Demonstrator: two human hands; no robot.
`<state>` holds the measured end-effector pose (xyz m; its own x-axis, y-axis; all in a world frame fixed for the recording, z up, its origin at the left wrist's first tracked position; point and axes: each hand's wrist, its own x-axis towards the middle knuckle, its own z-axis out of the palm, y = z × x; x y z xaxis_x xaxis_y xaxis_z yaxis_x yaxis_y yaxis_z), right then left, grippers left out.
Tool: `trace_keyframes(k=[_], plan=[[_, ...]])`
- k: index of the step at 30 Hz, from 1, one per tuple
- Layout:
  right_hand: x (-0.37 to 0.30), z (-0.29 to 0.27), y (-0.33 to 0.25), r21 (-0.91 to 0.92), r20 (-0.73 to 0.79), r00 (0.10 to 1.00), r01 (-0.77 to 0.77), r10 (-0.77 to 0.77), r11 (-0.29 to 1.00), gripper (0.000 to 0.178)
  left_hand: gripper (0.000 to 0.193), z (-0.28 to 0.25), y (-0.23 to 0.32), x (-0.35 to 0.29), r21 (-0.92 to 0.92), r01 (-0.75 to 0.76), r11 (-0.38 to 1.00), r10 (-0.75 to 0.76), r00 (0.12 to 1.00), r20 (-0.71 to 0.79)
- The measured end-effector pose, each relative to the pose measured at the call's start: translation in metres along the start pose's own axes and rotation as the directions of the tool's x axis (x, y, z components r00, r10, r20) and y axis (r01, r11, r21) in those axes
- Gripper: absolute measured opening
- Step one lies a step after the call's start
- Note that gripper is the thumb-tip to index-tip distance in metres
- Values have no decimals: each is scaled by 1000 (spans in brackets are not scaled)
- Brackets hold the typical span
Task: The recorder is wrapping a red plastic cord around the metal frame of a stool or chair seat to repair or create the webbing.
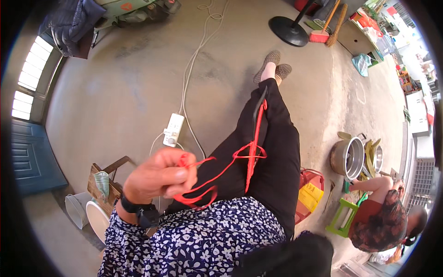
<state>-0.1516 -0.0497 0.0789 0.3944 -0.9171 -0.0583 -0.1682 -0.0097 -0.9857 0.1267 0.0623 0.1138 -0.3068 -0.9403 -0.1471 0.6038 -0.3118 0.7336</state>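
Note:
My left hand (pixel 161 177), with a dark watch at its wrist, is closed with fingertips pinched on a thin red cord (pixel 217 175). Loose loops of the cord hang below and beside the fingers. From there the cord runs right to a long, narrow red strip (pixel 252 159) lying along my black trousers (pixel 281 134). A loop of cord crosses around the strip's middle. At the strip's far end is a dark curved piece (pixel 259 107), whose kind I cannot make out. My right hand does not show.
A white power strip (pixel 174 129) with cables lies on the floor. On the left are a wooden stool (pixel 104 182) and a bucket (pixel 77 210). To the right are a red bag (pixel 304 212), metal pots (pixel 347 158) and a seated person (pixel 383 221) by a green stool (pixel 342 219).

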Motion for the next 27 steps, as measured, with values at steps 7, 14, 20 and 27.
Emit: trace_keyframes(k=[7, 14, 20, 27], plan=[[24, 27, -26, -572, 166, 863, 478, -477, 666, 36, 17, 23, 37, -19, -289, -326, 900, 419, 829, 370], [22, 23, -38, -489, 382, 738, 672, -556, 556, 14, 16, 27, 55, -43, 299, -756, 582, 812, 561, -160], [-4, 2, -21, 594, 36, 992, -116, 118, 796, 15, 24, -29, -3, 33, 526, -64, 848, 305, 871, -386], [-43, -2, -23, 505, 321, 919, -370, 228, 780, 34, 36, -3, -90, 117, 669, 41, 742, 232, 921, -313]])
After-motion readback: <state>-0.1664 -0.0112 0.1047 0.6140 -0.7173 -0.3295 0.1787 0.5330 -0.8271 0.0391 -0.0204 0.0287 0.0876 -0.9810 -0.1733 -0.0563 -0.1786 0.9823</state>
